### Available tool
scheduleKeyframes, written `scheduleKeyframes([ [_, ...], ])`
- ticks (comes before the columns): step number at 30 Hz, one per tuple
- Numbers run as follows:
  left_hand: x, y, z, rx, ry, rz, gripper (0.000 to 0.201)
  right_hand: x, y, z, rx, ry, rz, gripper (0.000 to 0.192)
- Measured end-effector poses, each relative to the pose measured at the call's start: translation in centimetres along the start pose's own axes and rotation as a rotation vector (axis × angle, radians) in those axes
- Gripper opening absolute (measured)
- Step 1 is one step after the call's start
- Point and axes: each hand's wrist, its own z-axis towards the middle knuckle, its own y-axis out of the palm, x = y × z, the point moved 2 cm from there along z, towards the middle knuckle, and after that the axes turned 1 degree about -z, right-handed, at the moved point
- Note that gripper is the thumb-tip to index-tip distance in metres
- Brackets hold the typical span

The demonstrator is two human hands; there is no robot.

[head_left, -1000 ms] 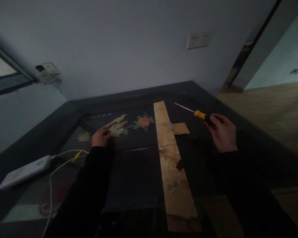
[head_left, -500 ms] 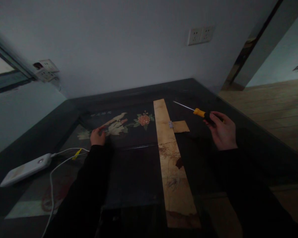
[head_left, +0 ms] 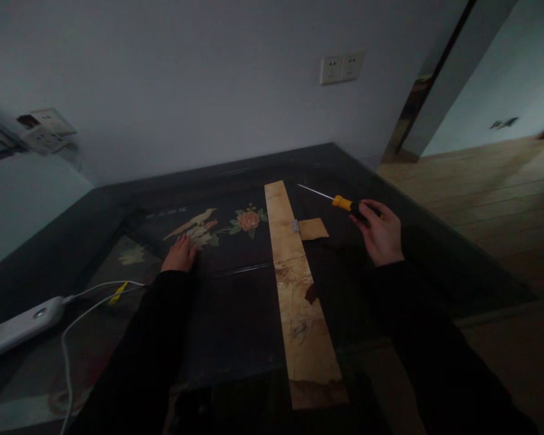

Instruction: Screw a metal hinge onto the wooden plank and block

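My right hand (head_left: 381, 232) is closed around the handle of a yellow and black screwdriver (head_left: 343, 203), its metal shaft pointing left above the dark table. Flat on the tabletop lies my left hand (head_left: 180, 254), fingers stretched out beside the painted bird and flowers. Between the hands is a long wooden board (head_left: 294, 272) with dark stains, running away from me. A small metal hinge (head_left: 295, 226) sits at the board's right edge, where a short wooden piece (head_left: 314, 229) juts out to the right.
A white power bank or similar white device (head_left: 25, 326) with a white cable (head_left: 66, 356) lies on the left of the dark table (head_left: 236, 326). A yellow tag (head_left: 118, 293) is on the cable. Wall sockets (head_left: 342, 68) are beyond the table; tiled floor (head_left: 476, 175) is at the right.
The view has turned a little to the right, so the scene sits further left. My left hand has flattened its fingers on the table. The screwdriver stays in my right hand.
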Motion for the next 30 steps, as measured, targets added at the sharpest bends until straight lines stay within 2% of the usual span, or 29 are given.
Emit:
scheduleKeyframes([
  [5, 1.0, -0.7, -0.5, 0.014, 0.014, 0.002, 0.043, 0.0, 0.0, 0.0, -0.005, 0.009, 0.005, 0.019],
  [7, 2.1, -1.8, -0.9, 0.095, 0.038, 0.008, 0.04, 0.0, 0.0, 0.0, 0.002, 0.011, 0.017, 0.019],
  [9, 4.2, -3.0, -1.5, 0.21, 0.091, 0.006, 0.037, 0.0, 0.1, 0.0, 0.009, 0.011, 0.034, 0.019],
  [11, 7.4, -3.8, -1.9, 0.239, 0.17, -0.029, 0.034, 0.0, 0.1, 0.0, 0.013, 0.008, 0.043, 0.02],
  [14, 14.1, -3.8, -2.2, 0.202, 0.34, -0.109, 0.024, 0.1, 0.1, -0.1, 0.008, 0.014, 0.031, 0.022],
  [18, 23.4, -1.7, -2.4, -0.034, 0.701, -0.331, 0.019, 0.2, 0.1, 0.0, 0.013, 0.029, 0.031, 0.026],
  [21, 27.3, 0.0, -1.8, -0.119, 0.718, -0.359, 0.016, 0.2, 0.0, 0.0, 0.025, 0.036, 0.054, 0.026],
  [24, 28.3, 1.3, -0.9, -0.17, 0.722, -0.358, 0.014, 0.1, 0.0, 0.1, 0.038, 0.043, 0.065, 0.026],
  [27, 27.8, 2.2, -0.3, -0.2, 0.779, -0.357, 0.011, 0.0, 0.1, 0.1, 0.036, 0.046, 0.055, 0.027],
  [30, 27.3, 2.5, -0.1, -0.187, 0.771, -0.344, 0.013, 0.0, 0.2, 0.1, 0.021, 0.051, 0.041, 0.026],
])
